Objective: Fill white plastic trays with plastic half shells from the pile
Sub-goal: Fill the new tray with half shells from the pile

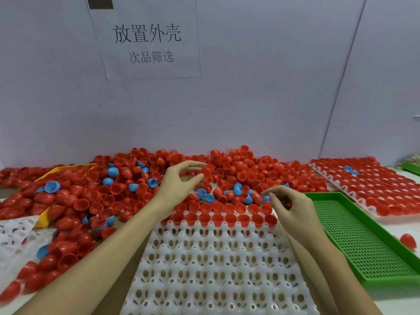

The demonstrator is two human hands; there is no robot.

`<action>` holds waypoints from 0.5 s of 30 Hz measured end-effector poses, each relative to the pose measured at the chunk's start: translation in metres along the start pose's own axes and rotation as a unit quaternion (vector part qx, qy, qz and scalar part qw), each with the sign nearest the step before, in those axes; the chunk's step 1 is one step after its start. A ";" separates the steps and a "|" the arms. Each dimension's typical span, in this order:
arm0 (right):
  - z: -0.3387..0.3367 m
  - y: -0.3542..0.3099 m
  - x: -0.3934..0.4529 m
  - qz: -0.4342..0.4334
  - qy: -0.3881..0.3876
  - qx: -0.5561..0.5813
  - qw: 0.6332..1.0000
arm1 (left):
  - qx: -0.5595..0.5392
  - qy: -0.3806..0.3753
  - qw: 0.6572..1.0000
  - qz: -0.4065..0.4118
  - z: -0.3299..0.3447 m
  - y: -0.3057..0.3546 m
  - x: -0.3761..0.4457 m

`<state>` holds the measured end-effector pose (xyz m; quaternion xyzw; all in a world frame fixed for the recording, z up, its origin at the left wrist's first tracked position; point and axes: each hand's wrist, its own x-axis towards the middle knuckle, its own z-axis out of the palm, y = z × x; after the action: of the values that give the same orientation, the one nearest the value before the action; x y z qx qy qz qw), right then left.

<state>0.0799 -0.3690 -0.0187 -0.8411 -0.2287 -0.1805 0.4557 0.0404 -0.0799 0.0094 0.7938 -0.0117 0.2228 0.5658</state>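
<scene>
Filling the front tray: far rows seated, both hands out at the pile for more shells.

The pile of red and blue half shells (141, 178) spreads along the back of the counter (386, 298), touching the far edge of the white plastic tray (213, 269), which has only its two farthest rows filled with red shells; a full tray (372, 187) sits to the right beyond a green perforated tray (361, 237). The left hand (179, 180) reaches over the pile, thumb and forefinger closing on a red shell (205, 171). The right hand (288, 205) hovers at the tray's far right corner, fingers curled; a glimpse of red suggests something held, but I cannot tell. Next, I judge: seat shells open side up in the third row.
</scene>
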 end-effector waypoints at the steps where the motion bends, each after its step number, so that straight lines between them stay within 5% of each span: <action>1: 0.000 -0.005 0.000 -0.003 -0.007 0.023 1.000 | -0.046 -0.018 0.999 0.002 -0.001 0.007 -0.012; 8: 0.009 -0.052 -0.014 -0.056 -0.193 0.199 0.959 | -0.161 -0.150 0.975 -0.033 -0.001 0.021 -0.080; 15: 0.020 -0.067 -0.023 -0.054 -0.168 0.210 0.962 | -0.172 -0.149 0.973 -0.039 -0.003 0.022 -0.096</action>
<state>0.0259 -0.3253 0.0051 -0.7314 -0.3798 -0.0089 0.5664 -0.0534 -0.1080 -0.0055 0.7088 -0.1033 0.0741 0.6939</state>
